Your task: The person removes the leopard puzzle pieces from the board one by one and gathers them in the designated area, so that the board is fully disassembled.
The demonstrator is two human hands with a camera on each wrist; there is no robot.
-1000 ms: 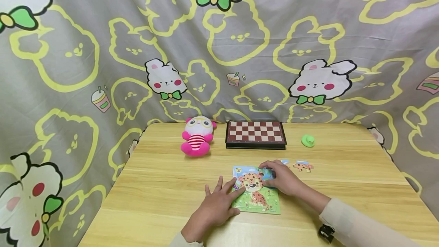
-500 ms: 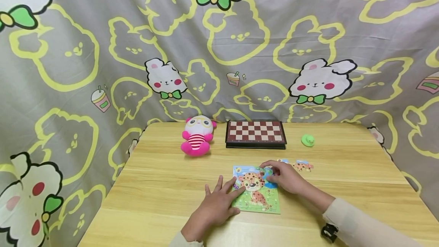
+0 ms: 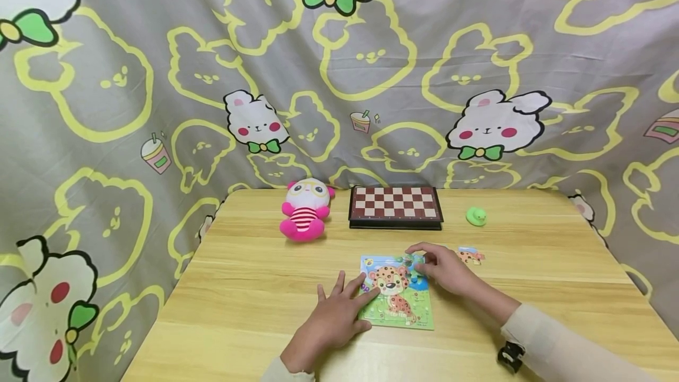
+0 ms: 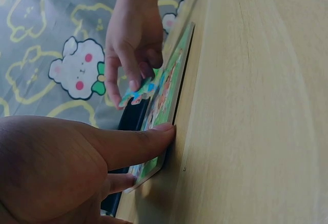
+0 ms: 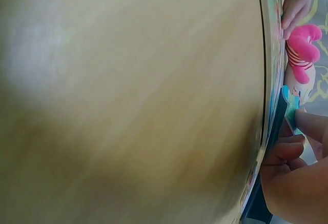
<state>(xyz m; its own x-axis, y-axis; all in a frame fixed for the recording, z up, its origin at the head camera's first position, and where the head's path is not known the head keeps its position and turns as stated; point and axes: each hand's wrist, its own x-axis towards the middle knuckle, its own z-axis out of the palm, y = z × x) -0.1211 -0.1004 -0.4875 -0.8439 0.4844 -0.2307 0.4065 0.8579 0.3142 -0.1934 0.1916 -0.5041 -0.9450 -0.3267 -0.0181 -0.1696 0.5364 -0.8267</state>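
Observation:
A square jigsaw puzzle (image 3: 419, 314) with a spotted leopard cub on green grass lies flat on the wooden table. My left hand (image 3: 336, 317) rests at its left side, fingers spread straight, with the thumb and a fingertip touching the board. Over the puzzle's upper right part, my right hand (image 3: 448, 270) pinches a blue-green puzzle piece (image 4: 137, 95) between thumb and fingers. In the left wrist view that piece is tilted and lifted above the board. The right wrist view shows the same piece edge-on, partly hidden by the fingers.
Loose spotted puzzle pieces (image 3: 469, 255) lie right of the puzzle, partly behind the right hand. Farther back are a pink panda plush (image 3: 304, 217), a folded chessboard case (image 3: 395, 205) and a green toy duck (image 3: 476, 216). A patterned curtain (image 3: 339, 75) hangs behind the table (image 3: 239, 287).
My right hand has risen slightly and shifted a little right, with the blue-green piece tilting up in its fingers. The left hand stays where it was.

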